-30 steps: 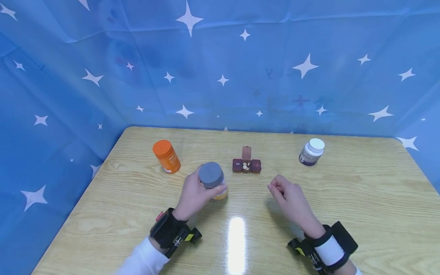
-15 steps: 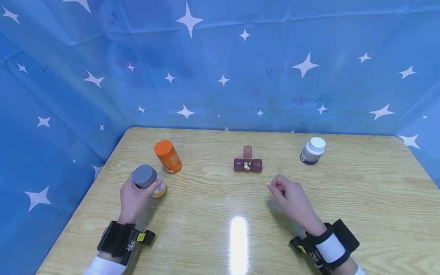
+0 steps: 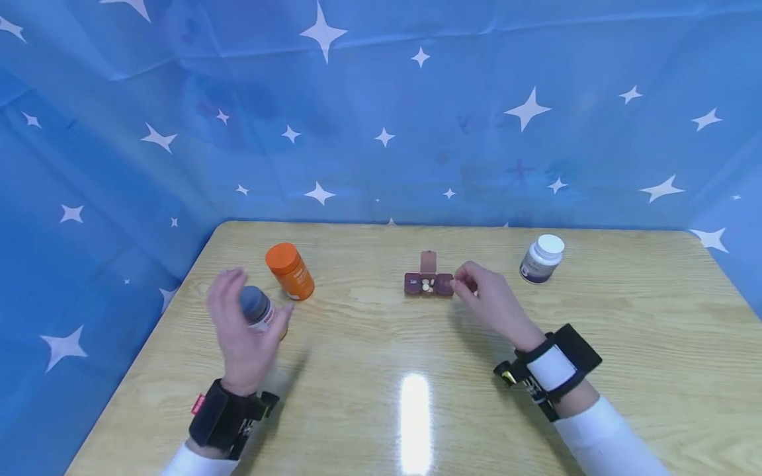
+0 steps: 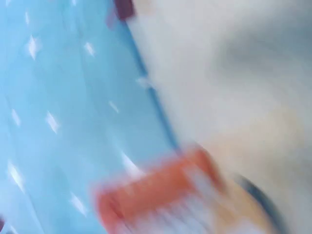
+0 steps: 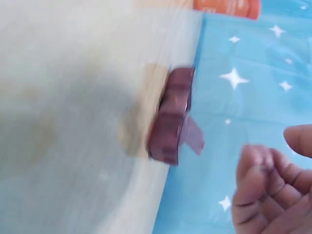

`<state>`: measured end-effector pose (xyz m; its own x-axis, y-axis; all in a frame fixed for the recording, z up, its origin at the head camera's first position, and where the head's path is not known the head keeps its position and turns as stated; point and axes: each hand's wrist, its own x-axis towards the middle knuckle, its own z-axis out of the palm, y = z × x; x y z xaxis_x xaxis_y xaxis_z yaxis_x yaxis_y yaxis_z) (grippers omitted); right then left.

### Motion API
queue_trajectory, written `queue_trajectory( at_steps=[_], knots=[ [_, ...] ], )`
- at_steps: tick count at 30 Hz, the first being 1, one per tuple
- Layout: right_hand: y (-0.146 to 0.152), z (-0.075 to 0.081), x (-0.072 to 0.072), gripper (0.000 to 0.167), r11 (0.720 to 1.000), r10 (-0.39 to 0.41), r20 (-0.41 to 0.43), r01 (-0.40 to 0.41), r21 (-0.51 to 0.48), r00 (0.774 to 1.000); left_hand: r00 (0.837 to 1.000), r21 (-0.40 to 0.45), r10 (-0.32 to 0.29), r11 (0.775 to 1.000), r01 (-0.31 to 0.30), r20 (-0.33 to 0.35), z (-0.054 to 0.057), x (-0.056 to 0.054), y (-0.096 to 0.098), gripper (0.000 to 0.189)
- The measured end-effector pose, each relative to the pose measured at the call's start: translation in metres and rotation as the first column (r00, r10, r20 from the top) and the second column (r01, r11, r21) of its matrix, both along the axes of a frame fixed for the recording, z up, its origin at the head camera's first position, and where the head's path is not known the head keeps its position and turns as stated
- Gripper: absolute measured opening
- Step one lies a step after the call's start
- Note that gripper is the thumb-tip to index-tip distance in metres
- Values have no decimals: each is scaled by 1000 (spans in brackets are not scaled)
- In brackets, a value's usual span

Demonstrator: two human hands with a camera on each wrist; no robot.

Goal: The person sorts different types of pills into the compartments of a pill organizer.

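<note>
My left hand is spread, thumb apart from the fingers, close to a grey-lidded bottle. The hand partly hides this bottle. In the left wrist view an orange jar shows as a blur. A small dark-red pill box sits near the table's middle, its centre lid raised and several pale pills inside. At the box's right end is my right hand, fingers loosely bent. The right wrist view shows that hand with nothing visible in it, beside the box.
The orange jar stands behind and to the right of the grey-lidded bottle. A white-capped bottle stands at the back right of the wooden table. A blue cloth with white stars hangs along the back and left.
My left hand carried the grey-lidded bottle leftward to near the orange jar, then let go of it, fingers spreading. My right hand has moved forward and slightly left, up to the pill box.
</note>
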<state>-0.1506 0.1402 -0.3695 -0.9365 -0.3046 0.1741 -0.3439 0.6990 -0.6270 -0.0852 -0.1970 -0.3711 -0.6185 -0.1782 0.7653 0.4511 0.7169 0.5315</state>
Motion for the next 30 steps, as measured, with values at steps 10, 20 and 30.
queue_trajectory(
  at_steps=[10, 20, 30],
  knots=[
    [-20, -4, -63, 34, 982, 64, 71, -75, 173, 995, 764, -336, -213, 803, 492, 609, -5, -66, 110, 52],
    [-32, -8, -75, 37, 940, 124, 111, -153, 306, 986, 764, -525, -86, 677, 516, 639, -21, -101, 140, 35],
    [-33, -6, -25, 23, 872, 306, -110, -233, 430, 946, 735, -465, -109, 710, 529, 669, -25, -104, 138, 13]
  ],
)
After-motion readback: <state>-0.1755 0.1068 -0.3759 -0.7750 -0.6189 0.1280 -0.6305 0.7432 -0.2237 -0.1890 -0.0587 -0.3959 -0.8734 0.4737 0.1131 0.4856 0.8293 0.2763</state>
